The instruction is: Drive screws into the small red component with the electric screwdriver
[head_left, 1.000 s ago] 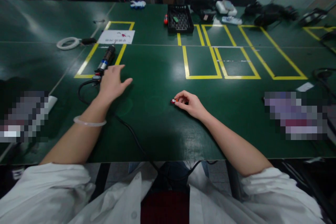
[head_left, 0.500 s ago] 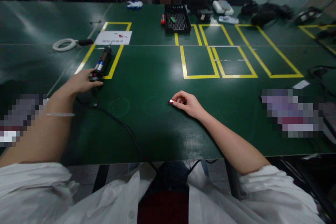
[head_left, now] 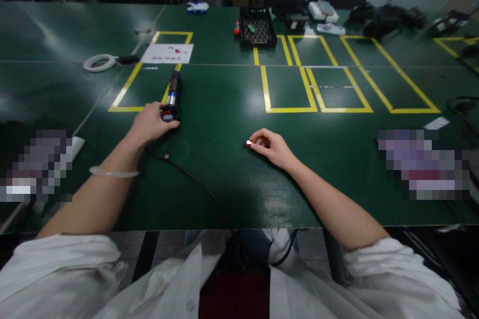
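My left hand (head_left: 151,122) is wrapped round the near end of a dark electric screwdriver (head_left: 173,92) with a silver and blue band. Its far end points away from me, over the right strip of a yellow taped outline. A black cord (head_left: 190,178) trails from it across the green table to the front edge. My right hand (head_left: 272,146) rests low over the middle of the table, thumb and fingertips pinching a small red and white piece (head_left: 248,143). The fingers partly hide that piece, so its kind is unclear.
Beyond the left hand lies a printed white sheet (head_left: 168,53), with a coiled white cable (head_left: 100,63) beside it. A black tray (head_left: 258,41) holding a green piece stands at the back, a red object (head_left: 237,28) next to it. Blurred-out items (head_left: 419,159) lie at both sides.
My left hand has carried the screwdriver to the right, closer to the middle, and the cord has shifted along. The right hand keeps its pinch in nearly the same spot. The view has shifted slightly.
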Demonstrator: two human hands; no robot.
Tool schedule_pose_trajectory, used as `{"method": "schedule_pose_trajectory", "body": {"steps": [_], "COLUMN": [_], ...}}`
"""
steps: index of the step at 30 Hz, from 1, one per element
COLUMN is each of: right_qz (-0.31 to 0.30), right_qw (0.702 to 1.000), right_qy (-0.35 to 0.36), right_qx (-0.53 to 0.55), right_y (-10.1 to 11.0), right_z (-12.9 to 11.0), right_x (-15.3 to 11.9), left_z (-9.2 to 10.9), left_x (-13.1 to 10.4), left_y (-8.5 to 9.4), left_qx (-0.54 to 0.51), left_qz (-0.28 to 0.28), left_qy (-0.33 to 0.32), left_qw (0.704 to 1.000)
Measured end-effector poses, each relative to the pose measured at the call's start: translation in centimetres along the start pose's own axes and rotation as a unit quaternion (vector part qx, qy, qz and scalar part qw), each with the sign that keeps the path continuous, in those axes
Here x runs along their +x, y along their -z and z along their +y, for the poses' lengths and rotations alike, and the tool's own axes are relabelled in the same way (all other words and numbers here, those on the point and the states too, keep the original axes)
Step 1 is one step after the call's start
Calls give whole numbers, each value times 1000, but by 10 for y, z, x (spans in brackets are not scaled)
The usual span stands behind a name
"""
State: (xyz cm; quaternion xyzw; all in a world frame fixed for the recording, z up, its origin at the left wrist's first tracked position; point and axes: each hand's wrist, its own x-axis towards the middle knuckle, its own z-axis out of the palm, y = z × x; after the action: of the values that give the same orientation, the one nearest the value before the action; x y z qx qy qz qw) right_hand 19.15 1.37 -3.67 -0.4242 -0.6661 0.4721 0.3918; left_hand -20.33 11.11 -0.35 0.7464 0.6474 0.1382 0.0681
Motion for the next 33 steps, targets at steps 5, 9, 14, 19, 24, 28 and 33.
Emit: {"method": "schedule_pose_trajectory", "body": {"steps": [5, 9, 14, 19, 24, 28, 33], "right_qz": [19, 21, 26, 14, 3, 15, 11], "right_qw": [999, 998, 993, 985, 982, 980, 981], "right_qy": [25, 54, 84, 111, 125, 123, 112], "right_qx": [11, -24, -75, -128, -145, -154, -158], "right_y": [-1, 0, 1, 1, 1, 2, 3], "right_z": [-2, -2, -1, -3, -3, -3, -5], "right_x": [0, -1, -1, -2, -3, -4, -5], "left_z": [75, 126, 176, 201, 204, 203, 206], "left_x": [-29, -50, -70, -82, -84, -84, -85], "left_y": [-12, -24, -34, -36, -39, -42, -44], "left_qx": [28, 24, 8, -7, -17, -18, -17], "left_qz": [-18, -21, -27, -44, -51, -50, -51], "left_qy": [-20, -80, -129, -156, -170, -170, -159], "left_qw": [999, 996, 991, 987, 984, 984, 986]}}
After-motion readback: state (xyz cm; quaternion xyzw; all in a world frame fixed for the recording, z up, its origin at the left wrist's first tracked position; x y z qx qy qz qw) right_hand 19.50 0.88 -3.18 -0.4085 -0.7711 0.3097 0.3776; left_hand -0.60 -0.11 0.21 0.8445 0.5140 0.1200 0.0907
